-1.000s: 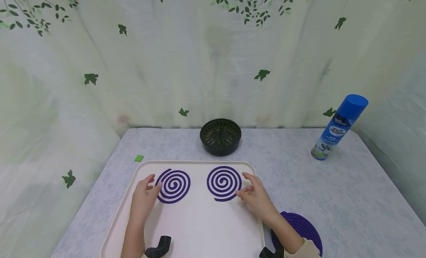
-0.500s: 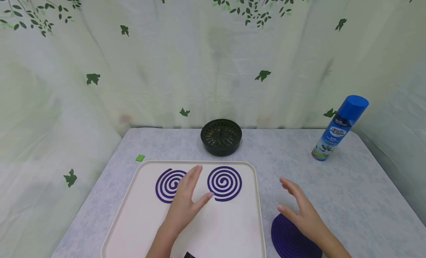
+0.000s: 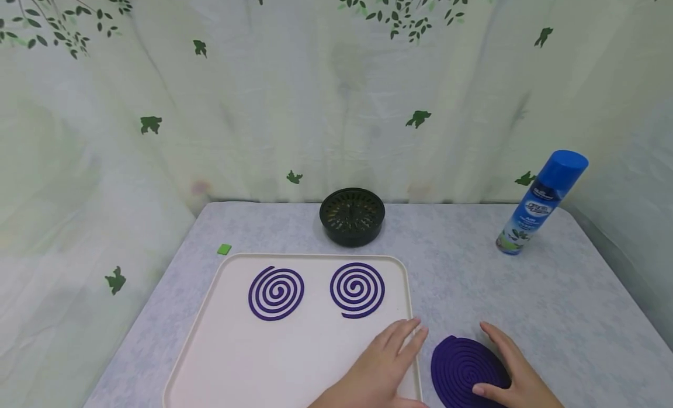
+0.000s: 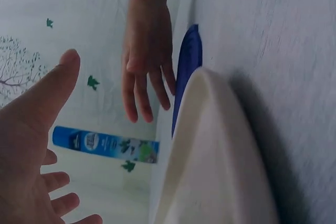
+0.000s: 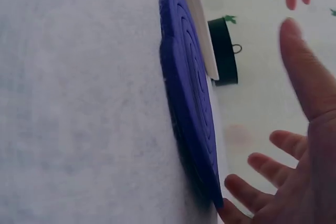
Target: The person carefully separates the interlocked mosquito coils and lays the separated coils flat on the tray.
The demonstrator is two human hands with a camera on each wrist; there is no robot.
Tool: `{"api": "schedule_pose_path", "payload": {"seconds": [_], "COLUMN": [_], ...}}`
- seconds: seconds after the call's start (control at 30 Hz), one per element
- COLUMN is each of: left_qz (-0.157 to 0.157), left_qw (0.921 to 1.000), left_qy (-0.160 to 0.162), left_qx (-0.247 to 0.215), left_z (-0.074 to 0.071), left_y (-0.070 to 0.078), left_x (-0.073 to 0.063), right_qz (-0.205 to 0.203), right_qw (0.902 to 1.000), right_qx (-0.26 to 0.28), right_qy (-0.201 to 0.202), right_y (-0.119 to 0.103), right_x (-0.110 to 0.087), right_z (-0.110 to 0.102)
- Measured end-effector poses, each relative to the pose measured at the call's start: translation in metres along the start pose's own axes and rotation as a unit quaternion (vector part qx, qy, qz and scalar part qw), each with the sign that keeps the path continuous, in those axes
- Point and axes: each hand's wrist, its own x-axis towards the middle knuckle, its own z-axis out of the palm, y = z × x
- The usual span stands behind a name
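Note:
A thick purple mosquito coil [image 3: 465, 370], its turns packed tightly together, lies flat on the table just right of the white tray [image 3: 252, 361]. Over its right side is my right hand [image 3: 517, 376], thumb and fingers spread; in the right wrist view the little finger [image 5: 233, 213] is at the coil's edge, and I cannot tell whether it touches. My left hand [image 3: 386, 367] hovers over the tray's right rim with extended fingers, holding nothing. Two thin, loosely wound purple mosquito coils, one left [image 3: 276, 294] and one right [image 3: 357, 290], lie apart at the tray's far end.
Behind the tray stands a round black mosquito coil holder [image 3: 352, 217] with a slotted top. A blue spray can [image 3: 541, 202] stands at the back right. One small green square [image 3: 224, 249] lies near the tray's far left corner. A leaf-patterned curtain [image 3: 336, 92] hangs behind the table.
Both hands have left the two thin coils on the tray. The right hand has moved right and down over the thick coil; the left has crossed the tray to its right rim.

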Motion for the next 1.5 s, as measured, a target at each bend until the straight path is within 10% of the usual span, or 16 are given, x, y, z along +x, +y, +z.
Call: {"api": "schedule_pose_path", "payload": {"seconds": [0.2,0.5,0.8,1.07,1.5], "left_qz": [0.013,-0.005,-0.043,-0.05,-0.094], "left_qw": [0.9973,0.9965,0.9935,0.9873,0.9845], "left_qy": [-0.035,-0.011,0.044,0.099,0.067], "left_qx": [0.063,0.083,0.096,0.113,0.132], "left_z": [0.02,0.051,0.07,0.079,0.08], "left_y": [0.017,0.03,0.032,0.033,0.041], "left_x": [0.009,0.005,-0.001,0.002,0.005], "right_qz": [-0.032,0.04,-0.088,-0.123,0.044], "right_qw": [0.999,0.999,0.9939,0.9869,0.9982], "right_qx": [-0.017,-0.014,-0.037,-0.073,-0.038], "right_qy": [0.026,-0.011,0.056,0.075,0.011], "right_y": [0.013,0.015,0.028,0.031,0.015], "right_x": [-0.007,-0.008,-0.01,-0.009,-0.007], "right_z": [0.005,0.005,0.012,0.013,0.009]}}
